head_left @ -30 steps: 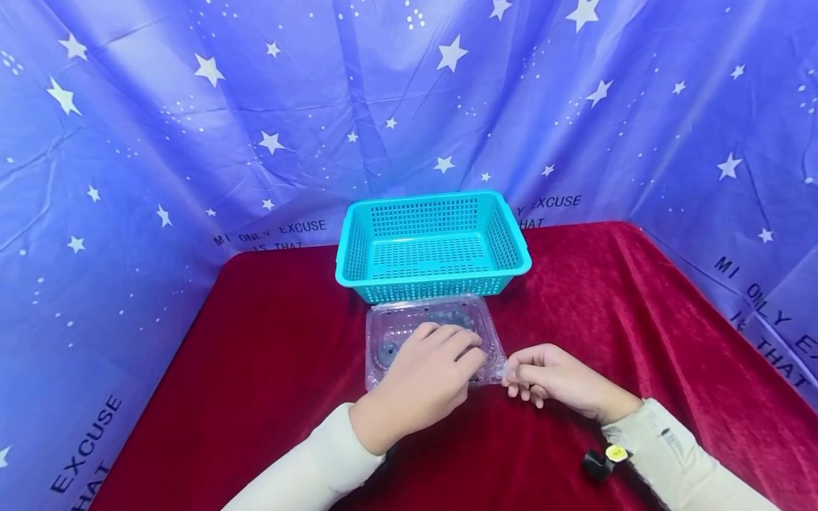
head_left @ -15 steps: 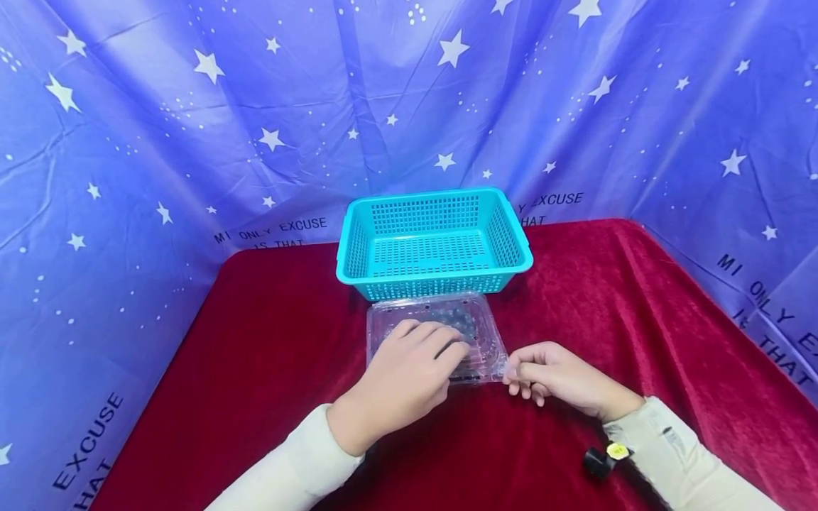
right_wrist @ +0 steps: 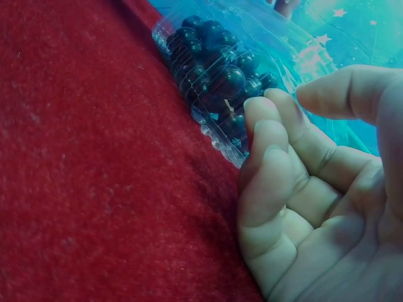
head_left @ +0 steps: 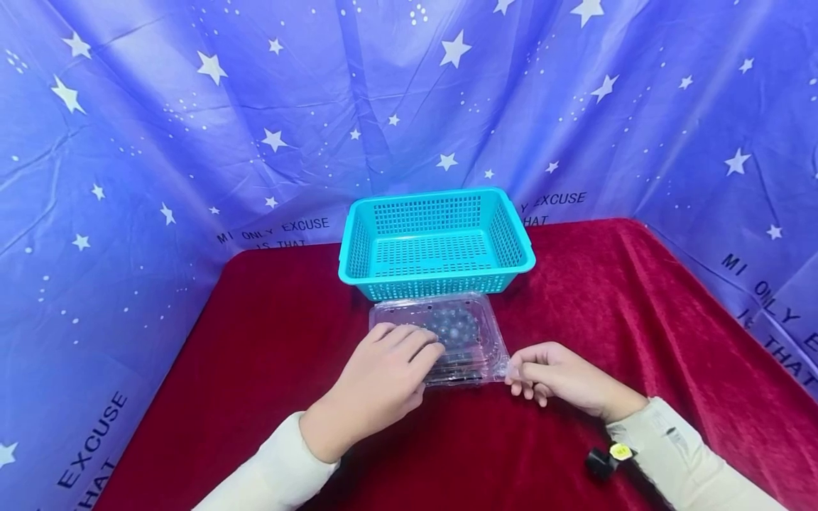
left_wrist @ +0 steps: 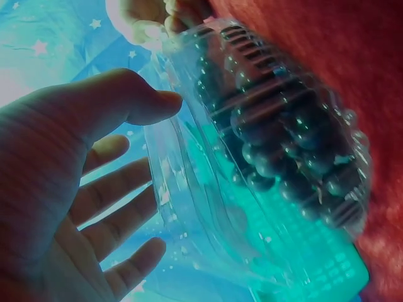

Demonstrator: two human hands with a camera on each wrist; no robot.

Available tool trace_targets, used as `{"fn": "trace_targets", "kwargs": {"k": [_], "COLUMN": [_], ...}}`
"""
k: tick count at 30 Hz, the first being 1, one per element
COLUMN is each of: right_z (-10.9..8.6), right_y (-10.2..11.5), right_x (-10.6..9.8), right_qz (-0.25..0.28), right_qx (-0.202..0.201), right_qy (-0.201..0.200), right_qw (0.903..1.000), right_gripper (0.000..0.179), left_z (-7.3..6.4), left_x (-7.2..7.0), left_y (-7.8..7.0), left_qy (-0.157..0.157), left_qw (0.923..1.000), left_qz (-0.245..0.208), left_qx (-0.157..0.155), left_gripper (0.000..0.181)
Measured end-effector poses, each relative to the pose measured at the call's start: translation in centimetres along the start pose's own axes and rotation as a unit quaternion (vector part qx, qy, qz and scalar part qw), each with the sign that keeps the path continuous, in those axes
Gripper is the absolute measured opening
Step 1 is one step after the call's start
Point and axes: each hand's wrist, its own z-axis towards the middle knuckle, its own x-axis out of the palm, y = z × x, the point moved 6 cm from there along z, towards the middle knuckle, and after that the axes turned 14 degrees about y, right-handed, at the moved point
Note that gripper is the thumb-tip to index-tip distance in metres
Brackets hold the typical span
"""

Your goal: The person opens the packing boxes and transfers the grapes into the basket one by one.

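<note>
A clear plastic clamshell box [head_left: 482, 348] lies on the red cloth, with dark grapes [left_wrist: 264, 145] inside it. Its lid is down over the fruit. My left hand [head_left: 383, 369] rests over the left part of the lid, fingers extended. In the left wrist view the thumb [left_wrist: 148, 100] is at the box's near rim, and the fingertips lie against or close to the lid. At the box's near right corner, my right hand [head_left: 562, 376] pinches the plastic edge between thumb and forefinger. Its other fingers curl beneath.
Right behind the box stands a turquoise plastic basket [head_left: 367, 279] with perforated walls and nothing in it. Red velvet cloth [head_left: 607, 298] covers the table. A blue starry curtain [head_left: 409, 92] hangs around the back and sides.
My left hand has slid left along the box's front, uncovering more of the lid and the grapes. The right hand keeps its grip on the corner.
</note>
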Motion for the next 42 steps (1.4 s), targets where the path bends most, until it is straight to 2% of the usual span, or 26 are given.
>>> {"fn": "trace_targets", "kwargs": {"k": [12, 23, 32, 34, 37, 42], "right_z": [0.0, 0.1, 0.0, 0.0, 0.0, 0.1], "right_y": [-0.2, -0.1, -0.2, -0.3, -0.3, -0.3], "right_x": [-0.1, 0.0, 0.0, 0.0, -0.1, -0.1], "right_qz": [-0.01, -0.004, 0.0, 0.002, 0.001, -0.004], "right_qx": [0.001, -0.003, -0.012, -0.01, -0.007, -0.007], "right_qy": [-0.002, 0.004, 0.009, 0.008, 0.006, 0.005], "right_qw": [1.0, 1.0, 0.9999, 0.9999, 1.0, 1.0], "right_gripper": [0.021, 0.021, 0.021, 0.021, 0.021, 0.021], "left_z": [-1.6, -3.2, -4.2, -4.3, -4.5, -5.0], "left_x": [-0.1, -0.1, -0.1, -0.2, -0.4, -0.4], "left_y": [0.9, 1.8, 2.4, 2.5, 2.6, 2.7], "left_qy": [0.023, 0.051, 0.043, 0.037, 0.024, 0.027], "left_qw": [0.9995, 0.9971, 0.9968, 0.9971, 0.9977, 0.9976], "left_qz": [-0.008, -0.026, -0.034, -0.029, -0.022, -0.015], "left_qx": [-0.019, -0.049, -0.059, -0.06, -0.06, -0.062], "left_gripper": [0.051, 0.046, 0.048, 0.044, 0.028, 0.016]}}
